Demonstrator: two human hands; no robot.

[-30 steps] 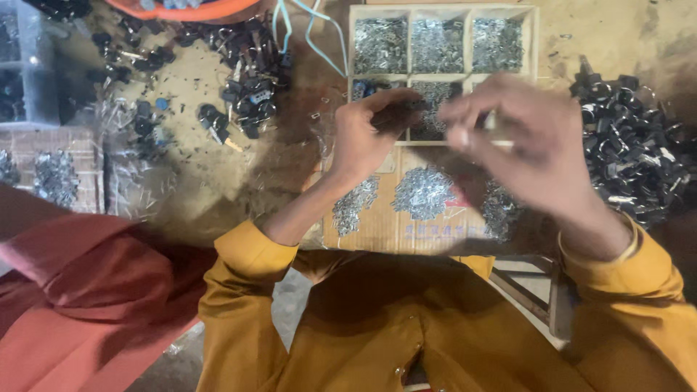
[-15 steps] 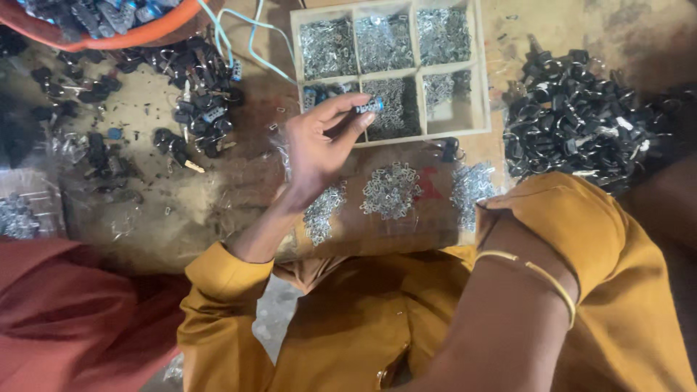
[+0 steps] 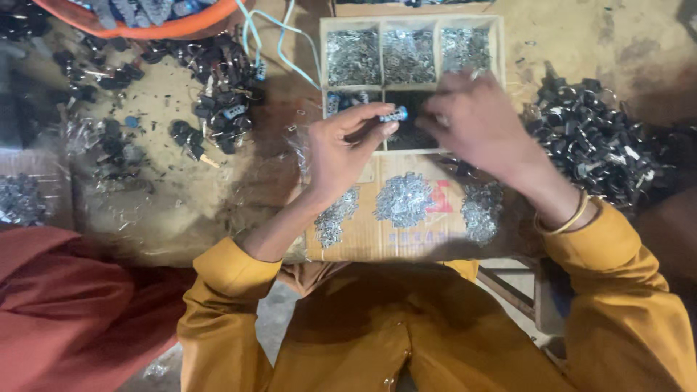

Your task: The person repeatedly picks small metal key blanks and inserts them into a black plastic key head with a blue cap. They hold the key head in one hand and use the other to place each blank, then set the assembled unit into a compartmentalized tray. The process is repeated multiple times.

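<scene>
Left hand point(image 3: 341, 149) has a tiny blue-tipped metal part point(image 3: 394, 115) pinched between thumb and fingertips, held just over the near row of the compartment tray point(image 3: 501, 43). Right hand point(image 3: 475, 123) hovers beside it with fingers curled, but I can't tell whether its grip holds anything. That part looks light, stiff and easy to fumble, so pinching its sides seems best.
</scene>
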